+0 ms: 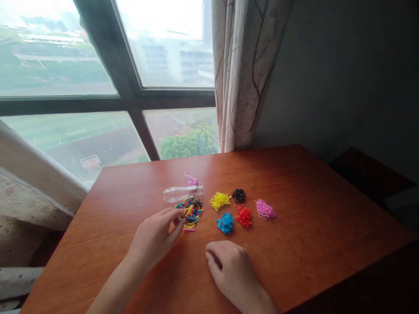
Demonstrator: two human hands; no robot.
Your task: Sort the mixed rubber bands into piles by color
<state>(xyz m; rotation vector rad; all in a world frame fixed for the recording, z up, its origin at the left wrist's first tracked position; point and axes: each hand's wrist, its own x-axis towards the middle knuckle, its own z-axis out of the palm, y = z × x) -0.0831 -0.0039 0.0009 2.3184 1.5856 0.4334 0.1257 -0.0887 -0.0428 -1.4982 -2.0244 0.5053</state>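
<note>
A mixed heap of coloured rubber bands [191, 211] lies on the wooden table [302, 208]. My left hand [155, 235] reaches its fingertips to the heap's left edge, thumb and fingers pinched together at a band. My right hand [231, 271] rests on the table nearer me, fingers curled under, nothing visible in it. To the right lie sorted small piles: yellow [220, 200], black [238, 195], blue [226, 222], red [244, 215] and pink [265, 209].
A clear plastic bottle [181, 193] lies on its side just behind the mixed heap, with a pink cap [192, 180] behind it. A window and a patterned curtain [243, 67] stand beyond the table's far edge. A dark lower surface [366, 173] sits to the right.
</note>
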